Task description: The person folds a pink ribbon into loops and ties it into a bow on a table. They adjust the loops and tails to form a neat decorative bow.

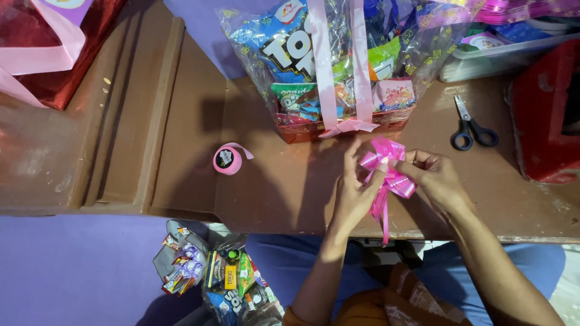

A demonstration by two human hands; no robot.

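Both my hands hold a shiny pink ribbon bow [386, 169] just above a brown wooden table [272, 181]. My left hand [353, 190] pinches the bow's left loops, and my right hand [432, 178] grips its right side. A ribbon tail hangs down from the bow past the table's front edge. Directly behind the bow stands a gift basket [338, 66] of snack packets wrapped in clear cellophane and tied with a pale pink ribbon.
A pink ribbon roll [228, 160] lies left of my hands. Black-handled scissors [471, 130] rest at the right, beside a red box [547, 115]. A red wrapped package [48, 48] sits far left. Snack packets [223, 281] lie on the floor below.
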